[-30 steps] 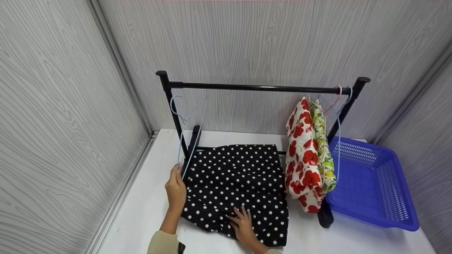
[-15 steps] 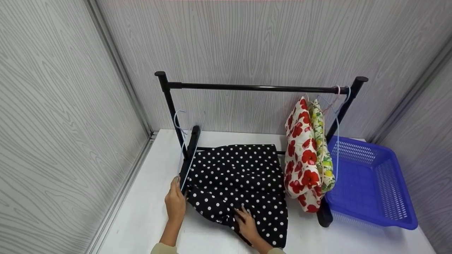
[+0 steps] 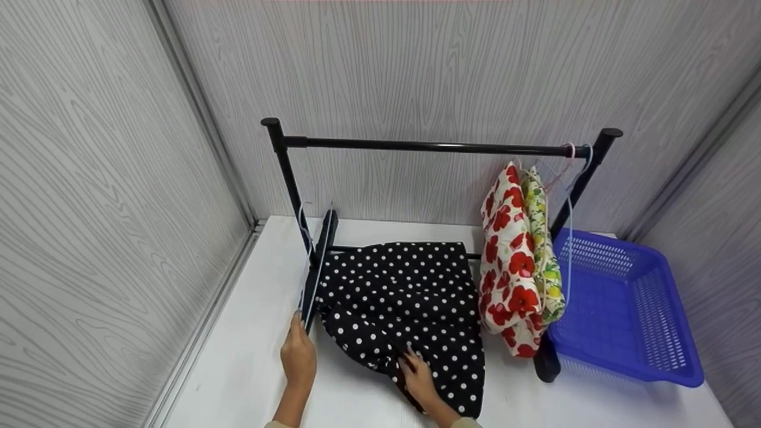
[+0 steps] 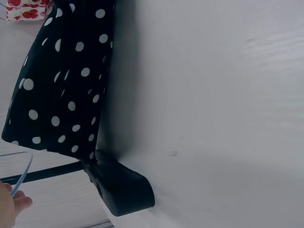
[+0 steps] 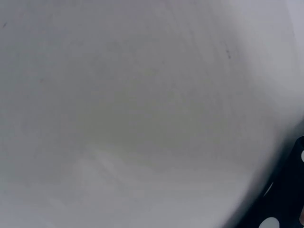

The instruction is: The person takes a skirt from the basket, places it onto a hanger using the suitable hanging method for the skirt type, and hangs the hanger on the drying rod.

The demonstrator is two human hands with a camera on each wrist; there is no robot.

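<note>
In the head view my left hand point(image 3: 298, 356) holds a light blue clothes hanger point(image 3: 319, 274) by its lower end. The hanger's hook points away, beside the left post of the rack. A black garment with white polka dots point(image 3: 410, 285) lies on the table. My right hand point(image 3: 421, 380) grips its near edge, which is lifted and bunched, with the fingertips partly hidden in the cloth. The left wrist view shows part of my left hand point(image 4: 8, 209) with the hanger beside the garment point(image 4: 71, 85). Only a corner of the garment point(image 5: 280, 204) enters the right wrist view.
A black clothes rack point(image 3: 428, 146) stands over the garment. On its right side hang a red-flowered garment point(image 3: 502, 261), a yellow-and-green patterned one point(image 3: 553, 279) and a blue hanger. Farther right sits a blue plastic basket point(image 3: 675, 309). Panelled walls enclose the table.
My left hand has drawn the hanger down toward me, away from the rail. The right hand has curled into the garment's near edge and raised it, pulling its lower left side inward.
</note>
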